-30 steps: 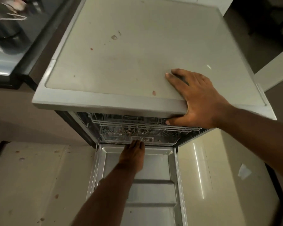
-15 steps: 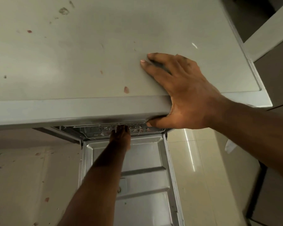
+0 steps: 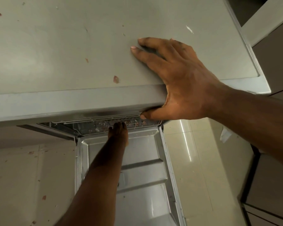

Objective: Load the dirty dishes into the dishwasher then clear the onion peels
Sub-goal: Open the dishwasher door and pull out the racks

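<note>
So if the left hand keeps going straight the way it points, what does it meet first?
Probably the lower rack just inside the open dishwasher; the left hand already looks at its front edge, though contact is unclear.

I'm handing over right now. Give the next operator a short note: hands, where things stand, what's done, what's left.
Right hand: flat on the dishwasher top, thumb under its front edge.
Left hand: reaching over the open door to the rack; grip cannot be told.
Done: door down.
Left: no dishes in view, so loading remains; onion peel bits on the top and floor need clearing.
</note>
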Demonstrator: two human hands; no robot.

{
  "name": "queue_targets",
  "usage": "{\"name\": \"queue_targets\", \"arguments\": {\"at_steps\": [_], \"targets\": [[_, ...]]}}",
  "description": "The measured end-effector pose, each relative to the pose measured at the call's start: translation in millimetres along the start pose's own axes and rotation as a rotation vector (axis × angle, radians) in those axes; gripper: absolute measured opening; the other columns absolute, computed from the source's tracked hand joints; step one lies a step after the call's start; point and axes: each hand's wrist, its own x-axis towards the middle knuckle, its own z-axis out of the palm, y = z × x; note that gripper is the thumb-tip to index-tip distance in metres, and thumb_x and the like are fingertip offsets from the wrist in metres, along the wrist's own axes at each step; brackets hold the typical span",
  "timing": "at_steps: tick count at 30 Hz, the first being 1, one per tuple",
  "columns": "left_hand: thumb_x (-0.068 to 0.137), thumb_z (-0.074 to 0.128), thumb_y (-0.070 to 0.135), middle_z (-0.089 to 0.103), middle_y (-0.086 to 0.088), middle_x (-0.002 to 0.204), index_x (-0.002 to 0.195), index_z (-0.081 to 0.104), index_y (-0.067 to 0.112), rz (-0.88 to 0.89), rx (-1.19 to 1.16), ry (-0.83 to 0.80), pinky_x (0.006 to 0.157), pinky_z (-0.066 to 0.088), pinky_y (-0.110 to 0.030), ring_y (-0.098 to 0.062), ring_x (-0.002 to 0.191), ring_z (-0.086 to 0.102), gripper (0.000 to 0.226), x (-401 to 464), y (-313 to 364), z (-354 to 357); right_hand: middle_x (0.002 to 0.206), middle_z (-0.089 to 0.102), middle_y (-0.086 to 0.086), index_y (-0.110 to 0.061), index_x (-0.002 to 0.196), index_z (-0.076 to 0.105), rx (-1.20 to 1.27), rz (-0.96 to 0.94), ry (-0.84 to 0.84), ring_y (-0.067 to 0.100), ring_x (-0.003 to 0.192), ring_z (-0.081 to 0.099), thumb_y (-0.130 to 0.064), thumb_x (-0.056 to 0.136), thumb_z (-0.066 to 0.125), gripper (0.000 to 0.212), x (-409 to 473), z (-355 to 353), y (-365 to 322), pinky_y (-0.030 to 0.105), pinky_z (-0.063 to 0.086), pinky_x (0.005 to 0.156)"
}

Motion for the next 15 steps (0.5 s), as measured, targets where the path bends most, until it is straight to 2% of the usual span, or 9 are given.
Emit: {"name": "queue_targets", "arguments": {"at_steps": [6,12,15], "targets": [[0.092,0.068,0.026,0.046,-0.012,0.153,0.153,0.039,0.011,0.032,0.03,-0.048,0.116,0.035,-0.049,-0.033,0.14,0.045,0.069,-27.4,0.9,12.5,0.165,0.026,0.006,-0.017,0.163,0.024,0.001,-0.006,0.007,0.024,0.154,0.025,-0.084,0.064,0.068,0.128,-0.2,0.3,0.2,0.055,0.02,0.125],[0.091,0.071,0.023,0.059,-0.013,0.139,0.145,0.048,0.009,0.078,0.032,-0.063,0.107,0.042,-0.044,-0.031,0.126,0.057,0.061,-73.1,12.9,44.4,0.165,0.027,0.005,-0.018,0.163,0.024,-0.003,-0.002,0.008,0.024,0.153,0.025,-0.087,0.064,0.064,0.127,-1.3,-0.3,-2.2,0.055,0.02,0.125],[0.093,0.069,0.024,0.066,-0.01,0.13,0.135,0.058,0.012,0.114,0.058,-0.101,0.102,0.046,-0.042,-0.029,0.119,0.063,0.045,-95.5,13.7,48.6,0.166,0.026,0.005,-0.018,0.163,0.023,-0.008,0.001,0.004,0.024,0.153,0.025,-0.088,0.065,0.062,0.127,-1.3,-1.6,-3.0,0.055,0.02,0.125]]}}
